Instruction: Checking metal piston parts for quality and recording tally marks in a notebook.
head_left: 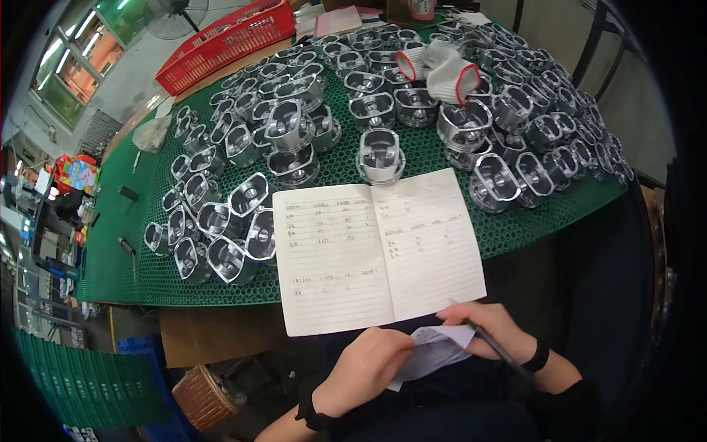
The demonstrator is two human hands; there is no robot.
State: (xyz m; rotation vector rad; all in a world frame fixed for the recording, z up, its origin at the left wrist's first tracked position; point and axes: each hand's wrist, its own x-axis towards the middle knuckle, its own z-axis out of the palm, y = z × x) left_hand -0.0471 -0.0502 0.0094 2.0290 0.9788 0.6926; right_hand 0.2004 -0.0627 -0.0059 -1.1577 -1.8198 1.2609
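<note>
Below the near edge of the table, my left hand (368, 366) is closed on a small printed sheet of paper (431, 359). My right hand (497, 329) grips a dark pen (495, 345) and also touches the upper right corner of that sheet. The sheet is bent, and part of it hides behind my left fingers. Just beyond both hands an open lined notebook (339, 302) with handwritten rows on both pages lies flat over the table's front edge. A single metal piston (381, 151) stands upright directly behind the notebook.
Many metal pistons (228, 261) cover the green perforated mat (368, 118), some stacked. White gloves with red cuffs (449, 74) lie on the pistons at the back. A red plastic crate (228, 44) stands far left. Beneath the table's left side is a woven brown stool (202, 398).
</note>
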